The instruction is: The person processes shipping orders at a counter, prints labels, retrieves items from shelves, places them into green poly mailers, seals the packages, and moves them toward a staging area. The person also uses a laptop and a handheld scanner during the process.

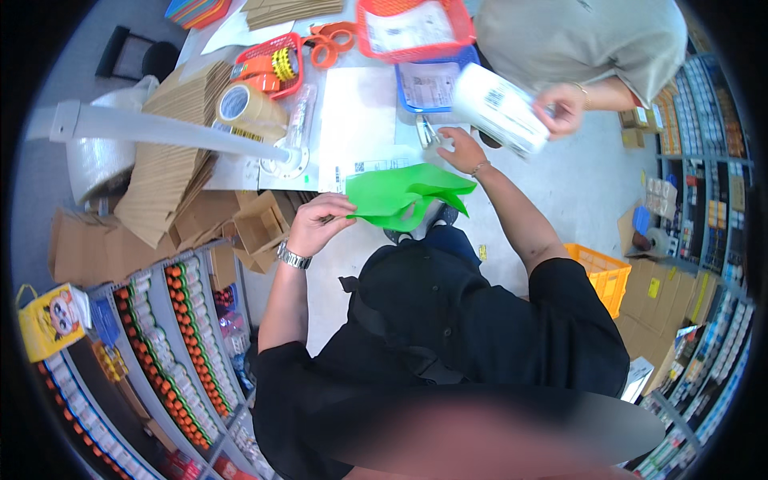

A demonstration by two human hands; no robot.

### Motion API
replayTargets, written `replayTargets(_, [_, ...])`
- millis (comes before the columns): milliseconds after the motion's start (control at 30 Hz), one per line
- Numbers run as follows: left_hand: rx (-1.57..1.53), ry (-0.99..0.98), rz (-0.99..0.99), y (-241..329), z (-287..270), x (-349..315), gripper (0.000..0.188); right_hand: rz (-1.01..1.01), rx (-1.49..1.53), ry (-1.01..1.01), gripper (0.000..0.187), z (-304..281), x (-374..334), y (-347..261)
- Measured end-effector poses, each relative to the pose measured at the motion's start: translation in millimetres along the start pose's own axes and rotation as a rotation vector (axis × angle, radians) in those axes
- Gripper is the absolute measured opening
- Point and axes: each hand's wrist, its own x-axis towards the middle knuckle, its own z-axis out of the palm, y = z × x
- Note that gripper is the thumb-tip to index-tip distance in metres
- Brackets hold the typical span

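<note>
My left hand [322, 220] pinches the left edge of a bright green bag [388, 192], which hangs limp at the table's near edge. An oval opening, like a handle cut-out, shows in its lower part. My right hand [464, 152] is stretched over the table edge, its fingers apart. Just beyond its fingertips is a small silvery object [426, 130] whose kind I cannot make out; whether they touch is unclear. A white label [370, 166] with printed codes lies just behind the bag.
A co-worker's hand [563, 110] holds a white package [500, 108] at right. On the table are a red basket [464, 32], a blue basket [402, 100], tape rolls [248, 110] and flat cardboard [172, 144]. A white pole [184, 136] crosses the left. An orange crate [600, 276] stands behind my right arm.
</note>
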Motion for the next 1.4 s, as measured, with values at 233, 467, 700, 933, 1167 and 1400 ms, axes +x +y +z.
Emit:
replayTargets(233, [0.004, 0.106, -0.041, 8.2, 7.3, -18.7, 0.011, -0.396, -0.217, -0.382, 0.053, 63.2, 48.4, -59.4])
replayTargets(467, [0.110, 0.178, 0.163, 88.8, -42.0, -48.6, 0.005, -0.030, -0.464, -0.374, 0.093, 91.6, 52.0, -93.6])
replayTargets(700, [0.150, 0.236, -0.099, 99.8, -55.2, -85.4, 0.009, 0.241, -0.241, -0.385, 0.082, 101.1, 61.4, -78.6])
replayTargets(933, [0.112, 0.253, -0.147, 88.4, -57.8, -79.7, 0.011, 0.340, 0.004, -0.172, 0.054, 122.4, 29.0, -19.1])
replayTargets(1167, [-0.111, 0.161, 0.078, 72.5, -40.2, -26.3, 0.010, 0.318, -0.054, -0.363, 0.032, 70.1, -29.2, 0.8])
replayTargets(1400, [-0.523, 0.513, 0.202, 39.5, 28.4, 64.6, 0.008, 0.356, 0.107, 0.050, 0.030, -8.1, -178.9, 69.3])
